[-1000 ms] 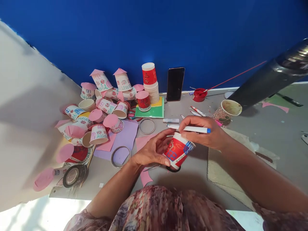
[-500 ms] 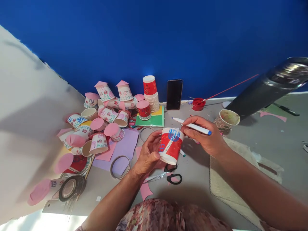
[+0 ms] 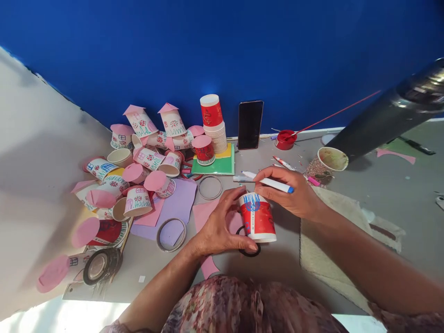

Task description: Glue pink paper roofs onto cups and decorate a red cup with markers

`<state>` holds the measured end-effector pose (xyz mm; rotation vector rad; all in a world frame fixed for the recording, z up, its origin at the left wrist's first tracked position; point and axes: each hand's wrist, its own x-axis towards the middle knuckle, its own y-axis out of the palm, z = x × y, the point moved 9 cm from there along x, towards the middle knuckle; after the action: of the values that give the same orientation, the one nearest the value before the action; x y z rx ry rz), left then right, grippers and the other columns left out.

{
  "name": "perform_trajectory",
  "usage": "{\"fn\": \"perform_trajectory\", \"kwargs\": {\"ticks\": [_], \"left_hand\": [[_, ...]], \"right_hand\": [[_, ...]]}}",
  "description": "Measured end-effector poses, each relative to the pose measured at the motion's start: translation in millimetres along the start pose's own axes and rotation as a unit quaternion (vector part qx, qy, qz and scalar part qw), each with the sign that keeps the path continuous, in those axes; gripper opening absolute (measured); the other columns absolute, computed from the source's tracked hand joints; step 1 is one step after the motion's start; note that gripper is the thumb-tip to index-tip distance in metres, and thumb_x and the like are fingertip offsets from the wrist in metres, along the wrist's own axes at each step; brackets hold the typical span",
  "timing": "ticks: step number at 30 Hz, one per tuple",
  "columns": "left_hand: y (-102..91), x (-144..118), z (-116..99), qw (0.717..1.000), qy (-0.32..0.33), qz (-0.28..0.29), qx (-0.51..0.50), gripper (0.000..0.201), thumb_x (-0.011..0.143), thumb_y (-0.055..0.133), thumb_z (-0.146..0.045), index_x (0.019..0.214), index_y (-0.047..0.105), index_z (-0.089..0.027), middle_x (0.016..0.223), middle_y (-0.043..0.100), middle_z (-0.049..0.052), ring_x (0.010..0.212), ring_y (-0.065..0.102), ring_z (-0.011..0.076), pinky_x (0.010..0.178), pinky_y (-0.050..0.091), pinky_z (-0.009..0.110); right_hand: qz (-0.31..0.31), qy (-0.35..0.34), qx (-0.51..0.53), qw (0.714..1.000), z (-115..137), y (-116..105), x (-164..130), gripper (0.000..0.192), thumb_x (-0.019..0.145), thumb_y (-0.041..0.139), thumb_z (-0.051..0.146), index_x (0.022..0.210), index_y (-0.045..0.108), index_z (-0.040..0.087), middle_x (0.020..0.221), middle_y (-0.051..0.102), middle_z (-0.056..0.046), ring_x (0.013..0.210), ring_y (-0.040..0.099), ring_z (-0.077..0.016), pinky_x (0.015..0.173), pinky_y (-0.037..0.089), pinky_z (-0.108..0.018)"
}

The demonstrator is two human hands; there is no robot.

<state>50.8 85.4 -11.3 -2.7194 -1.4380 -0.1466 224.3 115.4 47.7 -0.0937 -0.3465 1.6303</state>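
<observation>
The left hand grips the red paper cup, held inverted with its long axis near upright, just above the tabletop. The right hand is closed on a blue marker, which lies crosswise directly above the cup's base, tip pointing left.

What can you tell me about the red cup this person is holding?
The red paper cup looks like thin paper, with a white rim band and blue pen scribbles. It is held upside down, slightly tilted, above the grey table. The left hand grips its side; the right hand, holding a marker, touches its top.
</observation>
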Motion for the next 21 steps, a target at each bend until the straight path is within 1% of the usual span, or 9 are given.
{"fn": "perform_trajectory", "kwargs": {"ticks": [3,4,7,8,10,12,15,18,21], "left_hand": [[6.4,-2,-4,0.992,0.01,0.035,0.123,0.116,0.065,0.101,-0.032,0.163,0.038,-0.035,0.157,0.048,0.012,0.143,0.053,0.0362,0.119,0.049,0.056],[7.3,-2,-6,0.988,0.015,0.039,0.151,0.114,0.069,0.097,-0.027,0.164,0.034,-0.034,0.156,0.049,0.012,0.143,0.053,0.0352,0.12,0.049,0.057],[-0.1,-1,-15,0.979,0.033,0.012,0.202,0.108,0.074,0.084,-0.018,0.165,0.029,-0.032,0.157,0.047,0.013,0.143,0.053,0.0331,0.121,0.048,0.057],[-5.0,-1,-19,0.975,0.037,-0.002,0.218,0.106,0.075,0.082,-0.017,0.164,0.028,-0.031,0.158,0.046,0.013,0.144,0.053,0.033,0.121,0.048,0.057],[-15.5,-2,-25,0.966,0.042,-0.023,0.256,0.102,0.076,0.081,-0.019,0.163,0.028,-0.03,0.158,0.044,0.014,0.146,0.051,0.034,0.123,0.046,0.058],[-25.4,-6,-29,0.956,0.055,-0.039,0.286,0.099,0.078,0.079,-0.021,0.162,0.027,-0.028,0.157,0.044,0.015,0.147,0.049,0.0356,0.123,0.045,0.059],[-38.6,-14,-26,0.951,0.071,-0.061,0.295,0.095,0.079,0.071,-0.019,0.162,0.025,-0.027,0.157,0.041,0.017,0.148,0.046,0.038,0.121,0.045,0.062],[-46.9,-19,-15,0.953,0.073,-0.068,0.286,0.098,0.076,0.066,-0.016,0.163,0.023,-0.027,0.158,0.038,0.017,0.149,0.044,0.0399,0.12,0.045,0.063],[-49.8,-20,-8,0.954,0.077,-0.065,0.284,0.101,0.072,0.066,-0.014,0.163,0.024,-0.028,0.159,0.038,0.016,0.149,0.042,0.04,0.12,0.044,0.063]], "right_hand": [[-0.008,0.002,-0.018,1.0,0,3,-2,0.011,0.084,0.075,0.03,0.092,0.076,0.022,0.072,0.069,0.002,0.061,0.058,-0.0129,0.057,0.046,-0.025],[-0.016,0.002,-0.017,1.0,-2,3,-2,0.012,0.085,0.075,0.03,0.093,0.076,0.022,0.074,0.071,0.002,0.062,0.06,-0.0134,0.058,0.048,-0.025],[-0.072,-0.004,0.03,0.997,-11,-5,-4,0.015,0.09,0.074,0.033,0.101,0.078,0.023,0.084,0.077,-0.001,0.07,0.068,-0.0157,0.065,0.054,-0.027],[-0.093,-0.008,0.061,0.994,-16,-8,-5,0.017,0.093,0.073,0.035,0.103,0.078,0.023,0.083,0.077,-0.002,0.07,0.068,-0.0156,0.064,0.055,-0.027],[-0.116,-0.018,0.115,0.986,-24,-10,-8,0.022,0.099,0.069,0.042,0.105,0.08,0.024,0.072,0.073,0.0,0.061,0.063,-0.0136,0.057,0.052,-0.026],[-0.113,-0.028,0.126,0.985,-27,-6,-12,0.026,0.099,0.07,0.047,0.103,0.081,0.024,0.067,0.071,0.001,0.056,0.059,-0.0122,0.051,0.049,-0.024],[-0.077,-0.036,0.108,0.99,-23,8,-22,0.028,0.099,0.071,0.05,0.099,0.081,0.024,0.068,0.074,-0.001,0.053,0.063,-0.0132,0.046,0.049,-0.023],[-0.053,-0.056,0.045,0.996,-11,20,-31,0.019,0.097,0.074,0.042,0.093,0.079,0.024,0.068,0.075,0.0,0.054,0.068,-0.0142,0.048,0.052,-0.023],[-0.046,-0.099,-0.028,0.994,1,27,-36,0.007,0.095,0.077,0.031,0.091,0.077,0.024,0.073,0.078,0.001,0.057,0.071,-0.0133,0.049,0.052,-0.02]]}}
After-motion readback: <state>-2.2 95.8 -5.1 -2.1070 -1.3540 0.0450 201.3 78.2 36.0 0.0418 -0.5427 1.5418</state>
